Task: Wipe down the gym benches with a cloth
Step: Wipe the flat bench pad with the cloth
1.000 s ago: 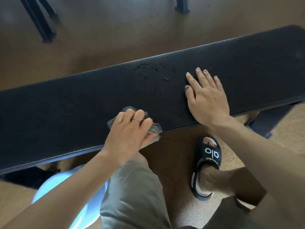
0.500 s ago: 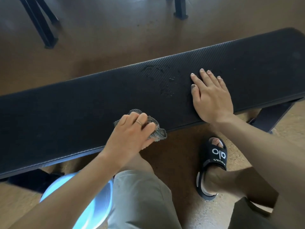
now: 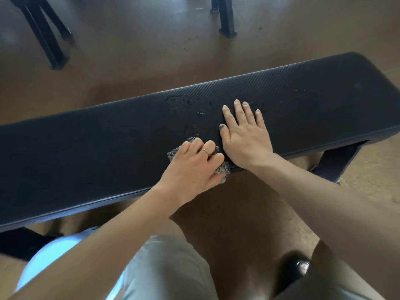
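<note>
A long black padded gym bench [image 3: 86, 148] runs across the view, with wet droplets [image 3: 190, 109] on its textured top near the middle. My left hand [image 3: 192, 167] presses a grey mesh cloth [image 3: 223, 168] onto the bench's near edge; most of the cloth is hidden under the fingers. My right hand [image 3: 244, 135] lies flat, palm down and fingers spread, on the bench top. It holds nothing and sits right beside my left hand, almost touching it.
Brown floor lies all around. Black metal legs of other equipment stand at the far left [image 3: 49, 46] and far centre [image 3: 226, 20]. The bench's own leg [image 3: 333, 163] shows at right. A light blue round object [image 3: 49, 256] sits under the bench at lower left.
My left hand has slid the cloth to the right along the bench's near edge, up to my right hand. The right hand stayed flat in place. The view shifted.
</note>
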`<action>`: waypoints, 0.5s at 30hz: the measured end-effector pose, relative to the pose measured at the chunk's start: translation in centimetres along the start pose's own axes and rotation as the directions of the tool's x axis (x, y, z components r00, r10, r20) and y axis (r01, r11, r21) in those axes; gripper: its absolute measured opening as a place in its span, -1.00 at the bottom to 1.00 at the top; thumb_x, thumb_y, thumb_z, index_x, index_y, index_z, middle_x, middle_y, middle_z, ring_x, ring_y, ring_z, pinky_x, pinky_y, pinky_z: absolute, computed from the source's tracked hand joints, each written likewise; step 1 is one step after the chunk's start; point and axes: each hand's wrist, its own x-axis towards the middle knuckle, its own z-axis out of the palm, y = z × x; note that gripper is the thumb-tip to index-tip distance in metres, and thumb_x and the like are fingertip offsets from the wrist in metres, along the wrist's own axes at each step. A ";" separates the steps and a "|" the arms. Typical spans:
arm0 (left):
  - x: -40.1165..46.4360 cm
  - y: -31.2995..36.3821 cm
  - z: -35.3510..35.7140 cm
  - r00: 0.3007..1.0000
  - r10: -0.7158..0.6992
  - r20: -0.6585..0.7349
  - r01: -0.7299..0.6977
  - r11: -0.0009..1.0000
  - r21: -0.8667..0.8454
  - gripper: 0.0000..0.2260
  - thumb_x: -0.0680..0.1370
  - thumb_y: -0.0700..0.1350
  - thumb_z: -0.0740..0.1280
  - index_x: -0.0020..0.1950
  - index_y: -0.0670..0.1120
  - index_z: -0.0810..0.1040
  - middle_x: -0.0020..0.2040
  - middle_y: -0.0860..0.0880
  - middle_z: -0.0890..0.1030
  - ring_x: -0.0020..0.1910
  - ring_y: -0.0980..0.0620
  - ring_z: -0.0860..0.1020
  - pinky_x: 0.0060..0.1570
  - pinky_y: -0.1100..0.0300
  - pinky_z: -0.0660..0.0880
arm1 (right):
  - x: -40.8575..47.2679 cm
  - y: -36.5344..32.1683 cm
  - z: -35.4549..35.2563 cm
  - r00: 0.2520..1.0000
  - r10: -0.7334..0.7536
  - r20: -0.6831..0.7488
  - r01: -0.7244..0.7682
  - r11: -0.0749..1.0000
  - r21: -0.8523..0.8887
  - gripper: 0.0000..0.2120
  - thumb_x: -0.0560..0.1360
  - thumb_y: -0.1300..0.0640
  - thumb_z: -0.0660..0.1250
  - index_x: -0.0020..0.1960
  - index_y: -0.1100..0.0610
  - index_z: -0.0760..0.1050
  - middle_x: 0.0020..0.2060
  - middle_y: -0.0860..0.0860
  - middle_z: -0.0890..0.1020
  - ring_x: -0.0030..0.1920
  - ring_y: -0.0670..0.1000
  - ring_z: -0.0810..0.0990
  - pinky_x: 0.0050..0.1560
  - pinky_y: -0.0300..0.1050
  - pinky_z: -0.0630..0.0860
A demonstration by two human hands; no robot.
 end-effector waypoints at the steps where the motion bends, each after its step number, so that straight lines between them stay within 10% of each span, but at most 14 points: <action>1: 0.3 0.1 0.1 1.000 -0.003 0.002 0.003 1.000 -0.017 -0.64 0.61 0.17 0.07 0.04 -0.04 0.52 0.07 -0.09 0.53 0.01 -0.15 0.49 0.01 -0.03 0.38 | 0.1 0.5 -0.3 0.999 -0.034 0.040 0.034 0.999 0.012 -0.43 0.71 -0.15 -0.18 0.69 -0.02 -0.10 0.68 0.06 -0.09 0.66 0.08 -0.18 0.63 0.11 -0.21; 8: 3.1 1.2 0.5 0.983 -0.185 0.001 0.183 0.970 -0.159 -0.59 0.63 0.23 0.10 0.07 -0.06 0.55 0.00 -0.07 0.48 -0.05 -0.14 0.43 -0.08 -0.03 0.38 | 3.2 7.6 -2.9 0.919 -0.373 -0.132 0.376 0.927 -0.001 -0.57 0.66 -0.09 0.18 0.42 0.10 0.49 0.34 0.11 0.52 0.37 0.18 0.47 0.37 0.12 0.38; 15: 9.5 1.8 1.8 0.845 -0.534 0.033 0.533 0.835 -0.136 -0.53 0.63 0.25 0.03 -0.01 -0.09 0.52 -0.09 -0.03 0.40 -0.10 -0.14 0.39 -0.10 0.00 0.29 | 4.9 9.6 -1.6 0.872 -0.385 -0.301 0.441 0.885 0.148 -0.74 0.61 0.06 0.23 0.20 0.12 0.58 0.11 0.04 0.55 0.11 0.11 0.51 0.16 0.05 0.46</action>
